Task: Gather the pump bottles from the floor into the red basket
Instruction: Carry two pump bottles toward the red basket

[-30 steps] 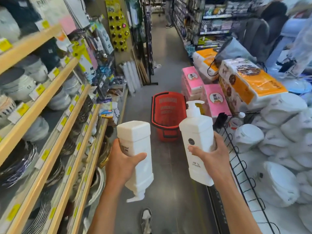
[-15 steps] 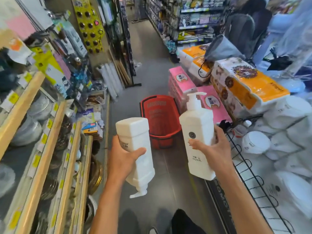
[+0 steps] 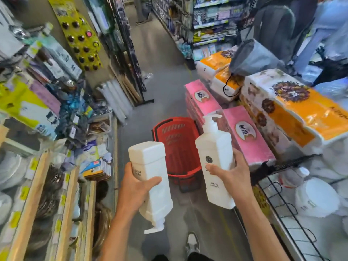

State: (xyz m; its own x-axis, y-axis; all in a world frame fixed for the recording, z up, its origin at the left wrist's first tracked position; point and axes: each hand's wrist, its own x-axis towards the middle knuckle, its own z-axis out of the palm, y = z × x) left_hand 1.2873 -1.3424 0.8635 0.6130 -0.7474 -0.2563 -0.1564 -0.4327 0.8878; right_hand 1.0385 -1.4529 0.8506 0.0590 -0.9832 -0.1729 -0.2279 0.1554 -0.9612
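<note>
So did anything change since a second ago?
The person stepped closer to the red basket, so it looks bigger. Nothing let go: left hand still grips the upside-down pump bottle, right hand the upright pump bottle.

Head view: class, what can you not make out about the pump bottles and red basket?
All in the head view:
1. The red basket: near side hidden behind both bottles.
2. The left bottle: label partly under the left hand.
3. The right bottle: print too small, right hand covers part.

bright even light, edges perhaps motion-blurred
</note>
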